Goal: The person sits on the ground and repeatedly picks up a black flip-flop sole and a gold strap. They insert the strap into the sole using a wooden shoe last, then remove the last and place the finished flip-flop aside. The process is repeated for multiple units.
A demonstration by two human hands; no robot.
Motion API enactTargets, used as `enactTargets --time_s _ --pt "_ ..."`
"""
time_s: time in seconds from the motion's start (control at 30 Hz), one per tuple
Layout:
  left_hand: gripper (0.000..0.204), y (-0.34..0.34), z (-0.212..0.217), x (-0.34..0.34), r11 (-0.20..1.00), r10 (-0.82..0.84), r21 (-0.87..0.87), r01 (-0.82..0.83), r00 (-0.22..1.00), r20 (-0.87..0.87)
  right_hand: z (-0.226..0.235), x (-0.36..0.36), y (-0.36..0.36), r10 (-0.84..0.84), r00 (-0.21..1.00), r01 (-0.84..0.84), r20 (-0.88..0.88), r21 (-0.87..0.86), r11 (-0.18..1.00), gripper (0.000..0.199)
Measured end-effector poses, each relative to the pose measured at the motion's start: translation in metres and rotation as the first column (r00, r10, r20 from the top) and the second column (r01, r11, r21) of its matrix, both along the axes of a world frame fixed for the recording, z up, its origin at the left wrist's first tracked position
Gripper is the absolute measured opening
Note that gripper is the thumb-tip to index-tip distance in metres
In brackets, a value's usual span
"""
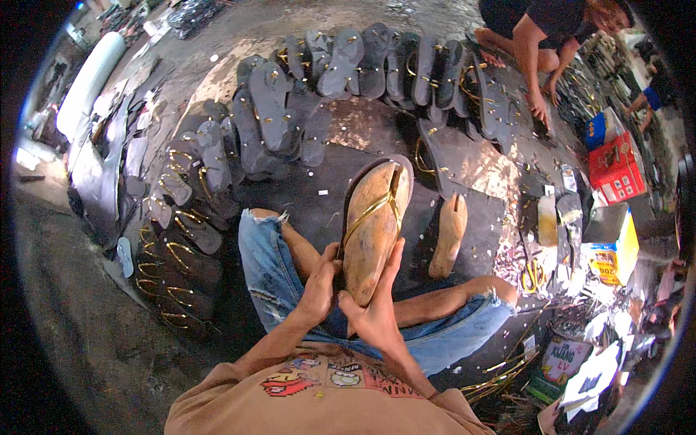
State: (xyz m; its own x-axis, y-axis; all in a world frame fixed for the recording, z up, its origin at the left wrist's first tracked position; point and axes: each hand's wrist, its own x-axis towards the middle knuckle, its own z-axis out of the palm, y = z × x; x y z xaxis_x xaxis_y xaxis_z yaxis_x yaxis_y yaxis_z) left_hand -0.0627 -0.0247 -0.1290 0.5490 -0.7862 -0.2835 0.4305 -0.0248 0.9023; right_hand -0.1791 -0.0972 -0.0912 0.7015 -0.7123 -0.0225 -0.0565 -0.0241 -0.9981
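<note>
In front of my body I hold a dark-soled flip-flop with a thin gold strap (372,215) between both hands. A worn wooden shoe last (368,250) lies on its sole, under the strap, its slotted toe end pointing away from me. My left hand (317,290) is closed around the heel's left edge. From the right, my right hand (375,308) grips the heel, its thumb near the last's lower end. A second wooden last (449,235) lies on the dark mat to the right of the sandal, touched by neither hand.
Sandal soles (272,105) stand in an arc ahead, and gold-strapped sandals (185,264) are piled on the left. A red box (615,168), a yellow-and-white box (612,246) and a green tin (558,366) stand right. Another person's hand (538,109) reaches down at far right.
</note>
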Motion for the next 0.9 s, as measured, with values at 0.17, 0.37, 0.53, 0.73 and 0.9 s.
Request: enactTargets --time_s 0.17,0.37,0.53,0.73,0.9 --pt "0.045 0.006 -0.040 0.120 0.916 0.114 0.162 -0.367 0.624 0.773 0.005 -0.055 0.051 0.114 0.987 -0.156 0.116 0.489 0.858 0.122" --pt "0.056 0.013 0.072 0.125 0.934 0.013 0.170 -0.313 0.507 0.862 -0.082 -0.041 -0.058 -0.173 0.932 0.129 -0.317 -0.156 0.979 0.098" --pt "0.072 0.050 0.061 0.081 0.970 -0.149 0.234 -0.072 0.583 0.799 -0.031 -0.009 -0.090 -0.156 0.967 0.148 -0.201 -0.054 0.988 0.054" --pt "0.056 0.111 0.041 0.074 0.930 -0.238 0.365 0.039 0.823 0.516 -0.022 0.042 -0.118 0.330 0.927 -0.277 -0.179 0.269 0.923 0.042" --pt "0.040 0.181 0.019 0.091 0.870 0.171 0.387 -0.306 0.923 0.345 -0.023 0.160 -0.078 0.576 0.811 -0.555 -0.103 0.181 0.812 0.051"
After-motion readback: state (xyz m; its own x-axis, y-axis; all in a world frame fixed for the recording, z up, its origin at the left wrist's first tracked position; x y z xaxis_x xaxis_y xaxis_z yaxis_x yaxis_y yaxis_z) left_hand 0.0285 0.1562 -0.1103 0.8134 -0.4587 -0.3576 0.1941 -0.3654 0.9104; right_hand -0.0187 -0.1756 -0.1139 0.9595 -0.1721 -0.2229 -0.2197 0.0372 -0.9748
